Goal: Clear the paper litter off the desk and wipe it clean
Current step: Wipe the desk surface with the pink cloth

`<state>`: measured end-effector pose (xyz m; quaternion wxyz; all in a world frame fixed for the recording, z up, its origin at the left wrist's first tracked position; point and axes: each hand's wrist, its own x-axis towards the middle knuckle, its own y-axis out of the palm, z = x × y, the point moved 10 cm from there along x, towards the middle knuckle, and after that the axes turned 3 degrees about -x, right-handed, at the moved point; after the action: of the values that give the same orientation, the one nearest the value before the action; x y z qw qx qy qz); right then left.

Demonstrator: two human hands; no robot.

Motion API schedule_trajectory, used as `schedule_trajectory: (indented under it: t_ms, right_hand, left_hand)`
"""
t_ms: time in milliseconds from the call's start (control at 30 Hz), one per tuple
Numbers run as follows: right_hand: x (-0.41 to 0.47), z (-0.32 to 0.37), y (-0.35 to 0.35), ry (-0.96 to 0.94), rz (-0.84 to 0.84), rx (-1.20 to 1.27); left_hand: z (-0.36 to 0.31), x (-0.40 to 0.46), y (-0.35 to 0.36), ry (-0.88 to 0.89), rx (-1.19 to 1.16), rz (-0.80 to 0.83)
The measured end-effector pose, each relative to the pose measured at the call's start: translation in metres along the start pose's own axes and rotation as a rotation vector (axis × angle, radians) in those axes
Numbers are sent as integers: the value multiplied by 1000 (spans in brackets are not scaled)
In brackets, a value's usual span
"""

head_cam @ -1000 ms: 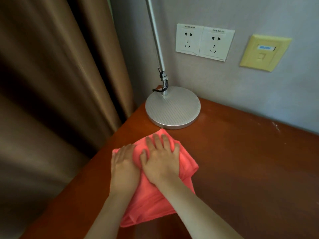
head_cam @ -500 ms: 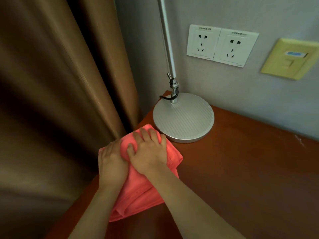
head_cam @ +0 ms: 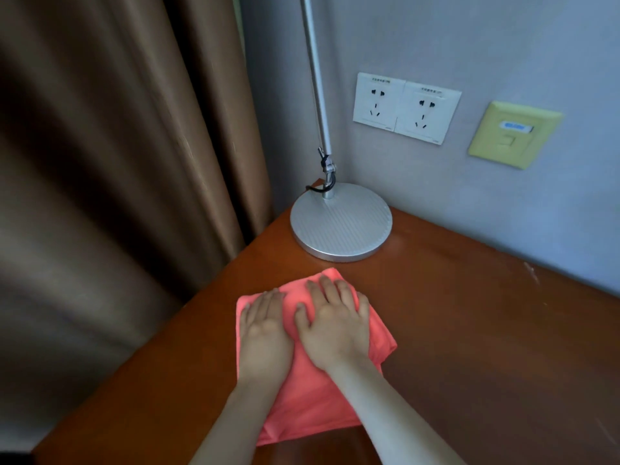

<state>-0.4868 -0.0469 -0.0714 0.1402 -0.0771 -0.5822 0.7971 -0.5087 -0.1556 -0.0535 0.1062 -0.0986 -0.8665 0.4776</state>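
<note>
At the desk's (head_cam: 469, 330) far-left corner, cloth (head_cam: 312, 397) lies flat on the wood, just short of the lamp base (head_cam: 340, 223) but not touching it. Pink, folded, near end trailing toward the person.

Left hand (head_cam: 265, 333) and right hand (head_cam: 332, 323) side by side on the far half of the cloth. Both flat, fingers straight and spread, pressing down. Nothing gripped, no pinch. Right thumb lies against the left hand's edge.

No paper litter anywhere in view, so my read is the clearing part is done, or the litter is out of frame; can't tell which. Step in hand: wiping, at the left edge near the corner.

Outward from there: lamp pole (head_cam: 317, 95) rises from the base, black cord (head_cam: 315, 188) loops at its foot. Two white sockets (head_cam: 406, 107) and a yellow plate (head_cam: 513, 134) on the wall behind. Brown curtain (head_cam: 117, 162) hangs left of the desk, close to its edge.

Next move, as a guess:
- keep palms flat with even pressure and sweep right across the open wood, which takes up most of the view
- strip around the base needs a tighter pass; go round it or lift the lamp
- mind the cord at the back of the base, it could snag
- watch the left edge, cloth is close to sliding off it
</note>
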Motion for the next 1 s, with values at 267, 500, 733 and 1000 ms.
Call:
schedule_trajectory:
  t_ms: [267, 500, 733, 1000]
  right_hand:
    - [-95, -59, -22, 77, 32, -58]
    - [-182, -112, -74, 269, -103, -33]
    - [-217, -162, -88, 465, -161, -1]
    - [-149, -208, -87, 649, -105, -81]
  left_hand:
    - [-51, -89, 25, 79, 68, -3]
    - [-115, -152, 49, 253, 38, 12]
    - [-165, -168, 71, 422, 5, 18]
    - [-215, -86, 102, 620, -8, 63]
